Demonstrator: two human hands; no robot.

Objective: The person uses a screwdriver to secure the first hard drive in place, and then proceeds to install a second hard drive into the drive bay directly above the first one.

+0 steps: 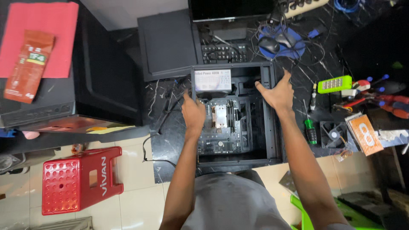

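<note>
Open black metal computer case (272, 140) lies on its side at the near edge of the dark marbled bench (168, 140), approx. centre, side panel off. Inside: green-grey motherboard (221, 136) w/ a copper-and-silver cooler (219, 116), plus a grey power supply box w/ white label (212, 81) at the case's far end.

Left hand (194, 113) rests on the case's left wall near the power supply; grip loosely curled over the edge, index finger pointing up, not pinching anything. Right hand (277, 91) sits on the case's right wall at the far corner; grip spread wide, thumb out, palm pressing the frame.

Right side of bench: green-handled screwdriver (311, 130) just beside the case, small black fan (333, 134), orange cardboard box (365, 135), lime-green flat device (335, 84), red-handled tools (383, 102). Far edge: black keyboard (223, 53), two mice on a blue round pad (281, 42), monitor (230, 8). Left: second black tower (106, 76). On the floor: red plastic stool (79, 179).
</note>
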